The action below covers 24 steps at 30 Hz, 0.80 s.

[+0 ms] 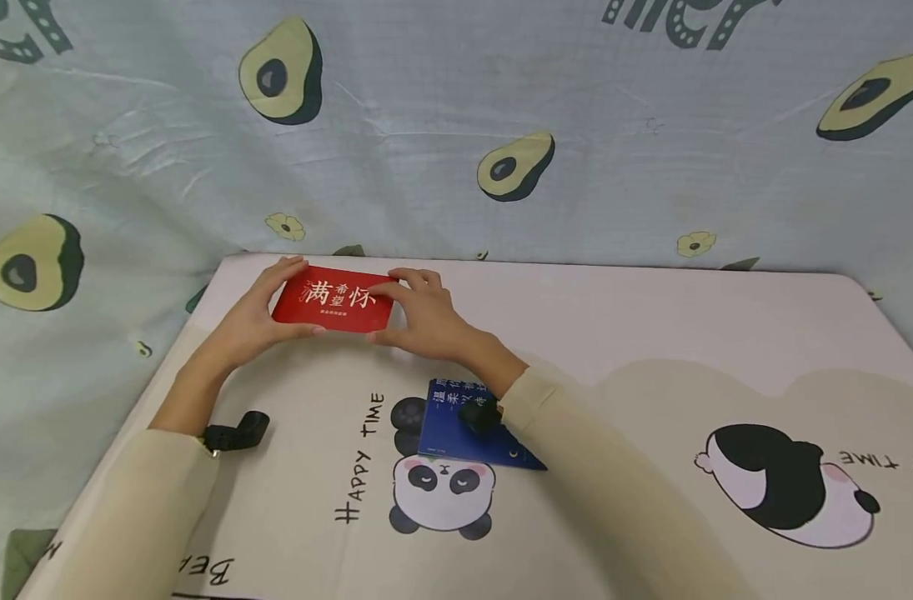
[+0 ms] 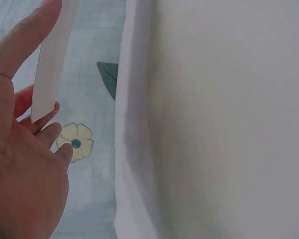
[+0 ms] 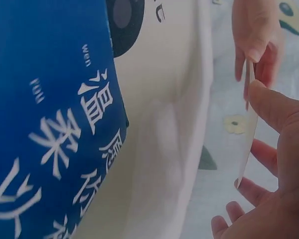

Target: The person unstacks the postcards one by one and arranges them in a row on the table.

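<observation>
Both hands hold a red card with white Chinese characters, raised above the table near its far left edge. My left hand grips the left end, thumb along the near edge and fingers at the far edge. At the other end my right hand pinches the card, likewise with thumb near and fingers far. The wrist views show the card's pale underside, seen nearly edge-on by the right wrist camera. On the table under my right forearm lies a blue card with white characters, partly hidden by the sleeve and wrist camera.
The table has a pale cover printed with a panda and lettering. A second printed panda is at the right. Behind the table hangs a light cloth with avocado prints.
</observation>
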Tool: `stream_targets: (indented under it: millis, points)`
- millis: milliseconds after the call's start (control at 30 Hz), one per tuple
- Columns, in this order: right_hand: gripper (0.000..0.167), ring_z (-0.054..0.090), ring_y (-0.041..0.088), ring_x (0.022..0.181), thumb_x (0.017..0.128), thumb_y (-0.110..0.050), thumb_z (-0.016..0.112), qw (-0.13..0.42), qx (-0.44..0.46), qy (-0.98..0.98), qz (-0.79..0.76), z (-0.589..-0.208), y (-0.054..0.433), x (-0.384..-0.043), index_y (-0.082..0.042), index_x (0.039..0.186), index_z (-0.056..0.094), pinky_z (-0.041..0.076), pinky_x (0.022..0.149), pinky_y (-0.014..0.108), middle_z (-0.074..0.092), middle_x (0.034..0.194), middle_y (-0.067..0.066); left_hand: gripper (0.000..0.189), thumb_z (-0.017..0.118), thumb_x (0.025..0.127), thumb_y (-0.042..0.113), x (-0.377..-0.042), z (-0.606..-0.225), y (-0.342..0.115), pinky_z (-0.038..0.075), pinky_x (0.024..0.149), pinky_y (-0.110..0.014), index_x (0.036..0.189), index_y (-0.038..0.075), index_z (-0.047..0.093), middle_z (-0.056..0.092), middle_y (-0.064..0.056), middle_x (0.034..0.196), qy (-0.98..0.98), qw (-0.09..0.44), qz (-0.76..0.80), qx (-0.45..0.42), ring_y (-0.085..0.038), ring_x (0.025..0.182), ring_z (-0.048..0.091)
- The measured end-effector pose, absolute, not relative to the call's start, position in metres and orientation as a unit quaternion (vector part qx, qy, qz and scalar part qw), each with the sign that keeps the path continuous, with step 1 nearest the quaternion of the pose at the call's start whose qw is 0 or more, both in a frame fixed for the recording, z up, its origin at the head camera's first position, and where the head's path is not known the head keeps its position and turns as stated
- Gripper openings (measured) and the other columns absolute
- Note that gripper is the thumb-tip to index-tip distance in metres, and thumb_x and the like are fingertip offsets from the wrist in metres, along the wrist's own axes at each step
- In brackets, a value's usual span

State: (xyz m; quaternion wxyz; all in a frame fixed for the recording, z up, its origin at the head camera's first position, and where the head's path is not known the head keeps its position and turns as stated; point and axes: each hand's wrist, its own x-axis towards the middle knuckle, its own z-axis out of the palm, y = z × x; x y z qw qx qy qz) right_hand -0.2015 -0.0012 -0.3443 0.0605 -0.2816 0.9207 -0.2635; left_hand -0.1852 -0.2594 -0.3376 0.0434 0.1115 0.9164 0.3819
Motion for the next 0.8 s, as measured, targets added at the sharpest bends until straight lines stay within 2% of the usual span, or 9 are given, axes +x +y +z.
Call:
stream_targets:
  millis: [133, 367, 800]
  points:
    - [0.065, 0.017, 0.027, 0.137, 0.083, -0.045, 0.069, 0.065, -0.271, 0.925, -0.26, -0.348, -0.006, -0.206, -0.027, 0.141, 0.047, 0.025, 0.108, 0.047, 0.029, 0.151, 0.004, 0.093, 0.08, 0.078, 0.03, -0.193, -0.341, -0.263, 0.023, 0.106, -0.062, 0.151, 0.01, 0.026, 0.014, -0.006, 0.158, 0.922, 0.055, 0.366, 0.112, -0.024, 0.145, 0.003]
    - [0.066, 0.018, 0.028, 0.137, 0.083, -0.044, 0.07, 0.08, -0.254, 0.927, -0.265, -0.353, -0.011, -0.211, -0.025, 0.142, 0.047, 0.027, 0.107, 0.047, 0.029, 0.151, 0.004, 0.091, 0.08, 0.078, 0.025, -0.203, -0.349, -0.267, 0.02, 0.106, -0.064, 0.15, 0.004, 0.026, 0.015, -0.014, 0.157, 0.926, 0.07, 0.347, 0.132, -0.029, 0.145, 0.002]
    - [0.067, 0.018, 0.029, 0.136, 0.08, -0.047, 0.071, 0.113, -0.214, 0.937, -0.252, -0.366, -0.015, -0.222, -0.028, 0.141, 0.049, 0.027, 0.104, 0.048, 0.03, 0.152, -0.002, 0.095, 0.08, 0.077, 0.032, -0.215, -0.363, -0.266, 0.016, 0.108, -0.063, 0.149, 0.004, 0.027, 0.014, -0.016, 0.157, 0.934, 0.108, 0.32, 0.114, -0.033, 0.144, 0.002]
